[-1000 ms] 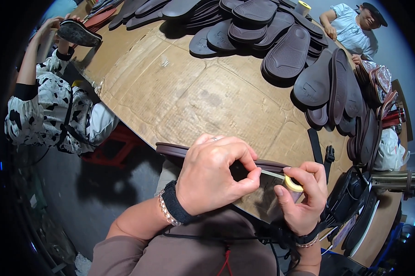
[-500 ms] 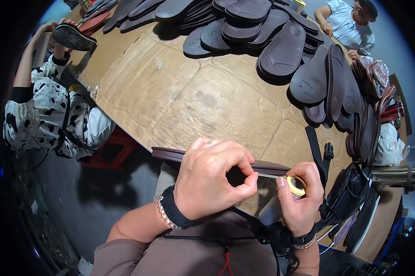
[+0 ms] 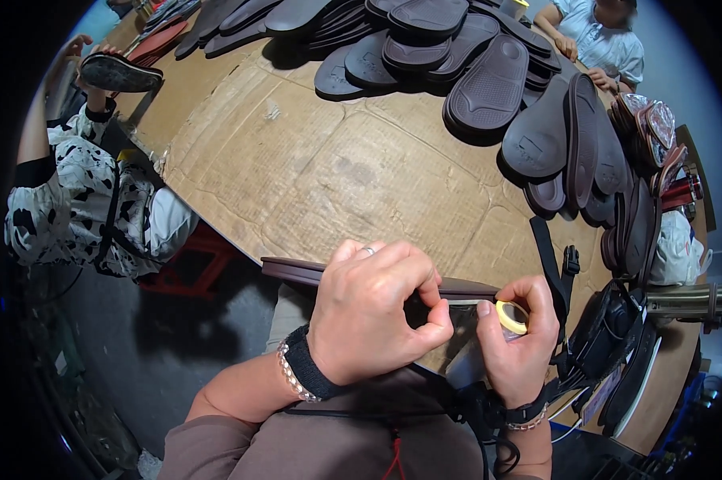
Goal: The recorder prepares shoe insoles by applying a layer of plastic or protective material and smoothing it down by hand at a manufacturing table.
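Note:
My left hand [image 3: 373, 312] is closed, thumb and index finger pinching one end of a narrow pale strip of tape [image 3: 462, 302]. The strip stretches across to a roll of yellowish tape [image 3: 511, 318] gripped in my right hand [image 3: 522, 340]. Behind the left hand, a dark brown shoe sole [image 3: 293, 270] stands edge-up along the near rim of the table, and its long edge runs on toward the roll. The back of my left hand hides its middle, and I cannot tell whether the other fingers touch it.
Dark brown soles [image 3: 486, 84] are heaped along the far and right sides of the cardboard-covered table [image 3: 361, 176]. At right lie a black bag [image 3: 613, 320] with a strap and a metal flask [image 3: 681, 302]. A co-worker [image 3: 81, 188] holds a sole at left; another person [image 3: 601, 44] sits far right.
The right hand with the roll has shifted very slightly left and up, and the tape strip shows more plainly between my hands. The co-worker's sole at left has moved slightly.

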The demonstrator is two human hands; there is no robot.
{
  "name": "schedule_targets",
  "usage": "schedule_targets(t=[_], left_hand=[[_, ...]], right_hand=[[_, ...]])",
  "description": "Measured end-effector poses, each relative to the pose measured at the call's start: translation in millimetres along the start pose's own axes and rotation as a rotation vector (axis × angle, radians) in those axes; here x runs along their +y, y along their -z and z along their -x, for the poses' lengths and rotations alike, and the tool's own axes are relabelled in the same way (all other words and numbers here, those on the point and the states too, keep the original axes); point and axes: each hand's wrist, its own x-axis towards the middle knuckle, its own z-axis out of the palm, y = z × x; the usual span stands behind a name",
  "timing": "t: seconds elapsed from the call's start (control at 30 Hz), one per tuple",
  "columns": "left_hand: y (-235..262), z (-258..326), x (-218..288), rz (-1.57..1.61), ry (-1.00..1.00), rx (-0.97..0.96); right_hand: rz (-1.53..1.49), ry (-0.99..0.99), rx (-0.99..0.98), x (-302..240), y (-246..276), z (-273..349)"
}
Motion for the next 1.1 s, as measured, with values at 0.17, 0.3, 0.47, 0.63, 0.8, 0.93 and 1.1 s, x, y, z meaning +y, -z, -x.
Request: schedule_targets(t=[0.17, 0.3, 0.47, 0.63, 0.8, 0.93, 1.1], left_hand=[[-0.4, -1.9, 1.1, -0.008, -0.006, 0.002], [-1.2, -3.5, 0.0, -0.002, -0.006, 0.004], [0.6, -5.1, -0.6, 0.015, 0.006, -0.010], [0.3, -6.0, -1.9, 0.013, 0.006, -0.018], [0.7, -6.9, 0.0, 0.001, 0.010, -0.007], [1.0, -6.8, -1.9, 0.007, 0.016, -0.015], [-2.3, -6.5, -3.4, 0.062, -0.036, 0.038]], right_hand=[[-0.017, -0.004, -0.002, 0.6, -0.4, 0.2], [-0.046, -0.021, 0.007, 1.6, -1.8, 0.1], [-0.071, -0.037, 0.011, 2.7, -2.2, 0.4], [-0.062, -0.041, 0.014, 1.5, -3.3, -0.3], [-0.041, -0.027, 0.024, 2.6, -4.1, -1.7], [-0.054, -0.029, 0.025, 3.4, -5.1, -1.4], [-0.082, -0.056, 0.032, 2.2, -4.8, 0.2]])
